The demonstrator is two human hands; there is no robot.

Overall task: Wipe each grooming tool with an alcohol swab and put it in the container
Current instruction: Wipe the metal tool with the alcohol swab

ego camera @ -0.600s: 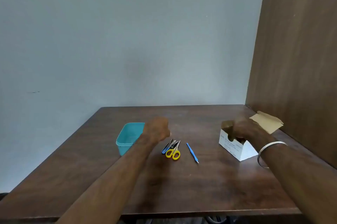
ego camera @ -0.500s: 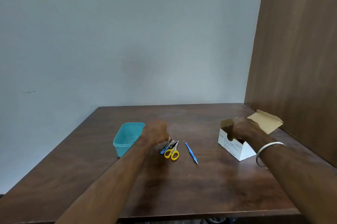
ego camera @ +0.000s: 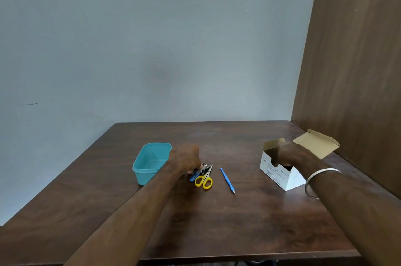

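Starting the first tool, you have your left hand (ego camera: 184, 158) curled down on the pile of tools (ego camera: 200, 173) beside the yellow scissors (ego camera: 204, 181) on the counter (ego camera: 217, 222), while your right hand (ego camera: 290, 155) dips into the swab box (ego camera: 280, 175). Whether either hand pinches anything is hidden. The blue stick (ego camera: 226, 180) lies apart; the teal container (ego camera: 149, 162) waits, nothing visible inside. Next, draw out one swab.

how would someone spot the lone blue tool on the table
Start at the white swab box on the table's right, then look left toward the yellow scissors. The blue tool lies alone between them: a thin stick with a small pale tip, touching nothing.
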